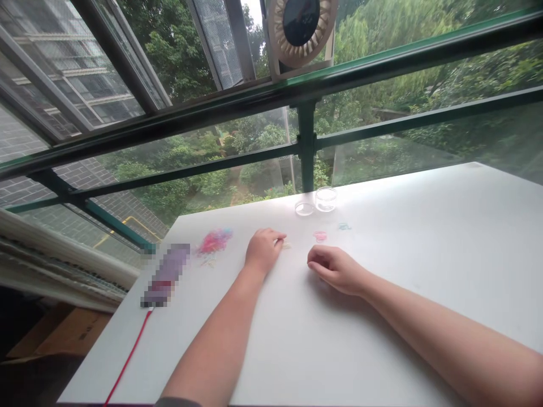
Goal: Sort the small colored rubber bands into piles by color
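Observation:
My left hand (264, 250) rests low over the white table, its thumb and index finger drawn close together beside a few small pale yellow pieces (287, 245). Whatever sits between those fingertips is too small to make out. To the right, my right hand (334, 268) is curled, thumb against the bent fingers, and its inside is hidden. Just beyond it lies a small cluster of pink loops (319, 236). A few teal pieces (344, 226) lie farther right. At the left, a loose heap of thin pink, red, blue and yellow loops (214, 242) is spread out.
A clear round container (326, 199) and a shallow clear dish or lid (304, 208) stand at the table's (407, 237) far edge. A blurred-out device (167, 275) with a red cable (129, 356) lies at left. Green railing (306, 144) and a round fan (302, 28) are beyond.

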`<state>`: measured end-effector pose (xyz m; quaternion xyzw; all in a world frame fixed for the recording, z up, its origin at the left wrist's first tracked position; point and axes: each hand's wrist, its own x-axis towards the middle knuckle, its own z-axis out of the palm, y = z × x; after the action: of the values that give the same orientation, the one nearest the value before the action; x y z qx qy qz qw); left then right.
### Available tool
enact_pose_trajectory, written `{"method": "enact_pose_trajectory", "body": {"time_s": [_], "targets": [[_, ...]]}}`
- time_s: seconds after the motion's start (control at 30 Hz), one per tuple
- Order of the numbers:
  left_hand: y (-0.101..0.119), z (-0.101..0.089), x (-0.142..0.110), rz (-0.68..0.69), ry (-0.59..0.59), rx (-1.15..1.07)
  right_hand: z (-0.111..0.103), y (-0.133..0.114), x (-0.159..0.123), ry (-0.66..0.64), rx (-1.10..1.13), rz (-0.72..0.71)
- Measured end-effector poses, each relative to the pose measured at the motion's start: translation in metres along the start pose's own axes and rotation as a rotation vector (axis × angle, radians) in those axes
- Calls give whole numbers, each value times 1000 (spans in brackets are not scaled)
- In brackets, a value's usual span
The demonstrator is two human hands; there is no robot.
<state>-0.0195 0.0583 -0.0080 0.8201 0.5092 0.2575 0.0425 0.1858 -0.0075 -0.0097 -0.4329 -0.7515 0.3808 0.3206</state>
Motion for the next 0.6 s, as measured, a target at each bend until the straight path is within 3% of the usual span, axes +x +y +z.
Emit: {"method": "enact_pose_trajectory", "body": {"time_s": [0.43,0.6], "targets": [[4,-2,-4,-36,45,17,-1,0,0,2,-23,-3],[13,-2,-7,-101,-66,102,-1,-1,-1,-1,-30,-1]]}}
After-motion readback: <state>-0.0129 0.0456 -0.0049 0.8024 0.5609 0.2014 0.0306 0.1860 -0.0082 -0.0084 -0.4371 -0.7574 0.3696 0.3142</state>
